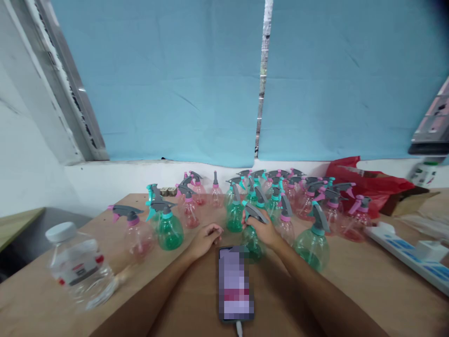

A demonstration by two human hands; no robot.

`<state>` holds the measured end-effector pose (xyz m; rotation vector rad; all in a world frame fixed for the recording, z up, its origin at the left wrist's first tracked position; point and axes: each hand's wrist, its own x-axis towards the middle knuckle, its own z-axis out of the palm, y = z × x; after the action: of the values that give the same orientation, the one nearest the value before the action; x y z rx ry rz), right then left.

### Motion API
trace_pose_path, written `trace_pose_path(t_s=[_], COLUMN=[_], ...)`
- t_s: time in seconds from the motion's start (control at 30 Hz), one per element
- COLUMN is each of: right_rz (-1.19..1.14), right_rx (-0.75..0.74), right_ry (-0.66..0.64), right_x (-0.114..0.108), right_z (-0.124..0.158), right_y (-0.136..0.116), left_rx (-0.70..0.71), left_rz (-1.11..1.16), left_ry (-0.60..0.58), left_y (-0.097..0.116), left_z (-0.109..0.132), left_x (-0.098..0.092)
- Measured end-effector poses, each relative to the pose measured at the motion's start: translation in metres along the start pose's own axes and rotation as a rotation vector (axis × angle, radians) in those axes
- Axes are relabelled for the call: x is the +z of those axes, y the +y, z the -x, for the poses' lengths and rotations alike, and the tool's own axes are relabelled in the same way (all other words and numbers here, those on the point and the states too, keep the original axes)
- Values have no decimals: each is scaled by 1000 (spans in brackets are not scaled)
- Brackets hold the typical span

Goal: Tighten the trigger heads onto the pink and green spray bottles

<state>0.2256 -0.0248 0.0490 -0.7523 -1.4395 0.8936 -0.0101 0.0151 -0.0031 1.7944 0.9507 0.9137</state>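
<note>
My right hand [264, 230] is wrapped round the neck of a green spray bottle [251, 242] with a grey trigger head, standing on the brown table [351, 285] just beyond a phone. My left hand [206, 238] rests on the table beside it with fingers curled in, and nothing shows in them. Several green and pink spray bottles [280, 196] stand in a crowd behind the hands. A larger green one [313, 243] stands to the right of my right hand, another [168, 228] to the left of my left hand.
A phone [235, 284] lies on the table with a cable plugged in. A clear water bottle [79, 267] with white cap stands near left. A white power strip [410, 255] lies at right. A red bag [365, 180] sits at the back right. Blue curtains hang behind.
</note>
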Motion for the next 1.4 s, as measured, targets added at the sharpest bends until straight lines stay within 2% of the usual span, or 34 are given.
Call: trace_pose_path(t_s=[0.27, 0.73, 1.1, 1.4], right_rz=[218, 131, 205, 185], right_rx=[-31, -44, -39, -36], right_ry=[5, 36, 38, 43], right_x=[-4, -1, -3, -2], right_z=[1, 0, 0, 0], right_y=[-1, 1, 4, 3], left_rx=[-13, -21, -7, -19], left_rz=[17, 14, 29, 19], left_ry=[-3, -2, -6, -6], left_y=[0, 0, 0, 7], left_z=[0, 0, 0, 2], left_x=[1, 0, 1, 1])
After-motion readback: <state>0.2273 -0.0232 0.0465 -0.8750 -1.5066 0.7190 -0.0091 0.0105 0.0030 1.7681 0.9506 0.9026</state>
